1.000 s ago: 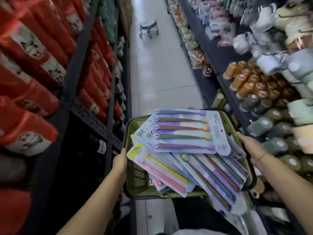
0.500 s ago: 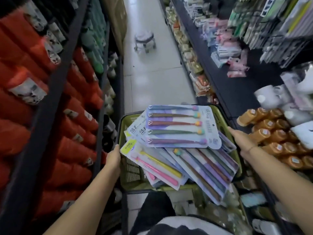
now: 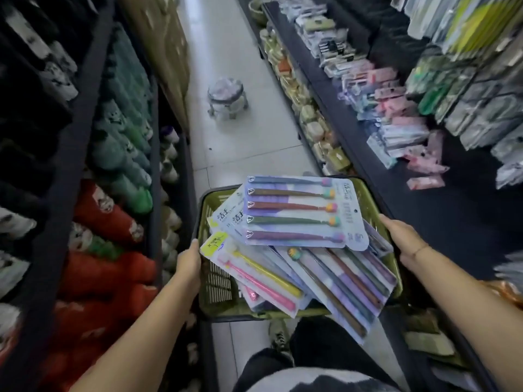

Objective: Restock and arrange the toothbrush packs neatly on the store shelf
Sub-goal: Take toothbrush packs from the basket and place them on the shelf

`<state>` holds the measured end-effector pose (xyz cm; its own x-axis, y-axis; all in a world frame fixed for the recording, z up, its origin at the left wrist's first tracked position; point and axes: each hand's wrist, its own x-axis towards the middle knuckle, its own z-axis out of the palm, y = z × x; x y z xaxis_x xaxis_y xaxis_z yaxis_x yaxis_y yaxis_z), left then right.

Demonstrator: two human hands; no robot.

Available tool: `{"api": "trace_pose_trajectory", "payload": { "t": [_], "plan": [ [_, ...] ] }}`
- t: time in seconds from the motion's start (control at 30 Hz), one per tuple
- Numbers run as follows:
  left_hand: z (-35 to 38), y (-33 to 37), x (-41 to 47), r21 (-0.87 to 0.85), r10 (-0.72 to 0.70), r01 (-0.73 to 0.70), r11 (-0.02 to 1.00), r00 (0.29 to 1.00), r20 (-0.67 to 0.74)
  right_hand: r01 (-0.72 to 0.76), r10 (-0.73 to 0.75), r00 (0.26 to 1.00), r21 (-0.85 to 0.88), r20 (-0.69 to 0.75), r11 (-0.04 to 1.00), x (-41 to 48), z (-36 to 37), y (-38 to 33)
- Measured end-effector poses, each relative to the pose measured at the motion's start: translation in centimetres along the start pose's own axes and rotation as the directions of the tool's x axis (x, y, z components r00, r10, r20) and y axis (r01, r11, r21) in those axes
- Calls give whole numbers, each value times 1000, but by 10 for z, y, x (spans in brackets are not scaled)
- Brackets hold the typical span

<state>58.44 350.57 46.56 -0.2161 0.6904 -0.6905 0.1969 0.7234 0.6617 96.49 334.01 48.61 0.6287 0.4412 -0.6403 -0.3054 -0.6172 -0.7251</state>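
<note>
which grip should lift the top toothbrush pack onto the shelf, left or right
Probably the right grip: it holds the basket rim beside the top toothbrush pack, and the stocked shelf is on that side. The left grip, on the opposite rim, can carry the basket.

Site: retail shop aisle. Tiled floor (image 3: 243, 142) runs to 12 o'clock. Dark rack (image 3: 80, 154) at 9 o'clock holds repeated red + green goods w/ labels. Rack (image 3: 441, 222) at 3 o'clock holds rows of carded, bagged items. Green basket (image 3: 218, 287) at 6 o'clock holds blister packs (image 3: 297, 213); one carries a yellow handwritten sticker (image 3: 216, 243).
</note>
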Motion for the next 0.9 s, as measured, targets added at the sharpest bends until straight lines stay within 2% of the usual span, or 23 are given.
{"api": "trace_pose_trajectory", "payload": {
  "t": [0.17,0.3,0.67,0.73,0.8,0.9],
  "plan": [
    [48,109,75,43,-5,2,999,999,50,-23,25,999,53,-34,998,91,43,-68],
    [90,188,147,42,1,-3,999,998,64,-10,11,998,18,-55,1000,170,86,-130],
    [186,410,323,118,-23,14,993,997,76,-75,75,997,-7,19,997,447,168,-255],
    [199,441,346,126,-8,-2,992,997,77,-109,109,994,-2,8,994,456,189,-290],
    [218,481,385,135,-19,7,991,996,87,-101,101,994,19,-30,995,452,222,-356],
    [250,542,444,147,-15,-1,989,994,109,-95,95,988,9,-122,995,474,268,-420]
  ]
}}
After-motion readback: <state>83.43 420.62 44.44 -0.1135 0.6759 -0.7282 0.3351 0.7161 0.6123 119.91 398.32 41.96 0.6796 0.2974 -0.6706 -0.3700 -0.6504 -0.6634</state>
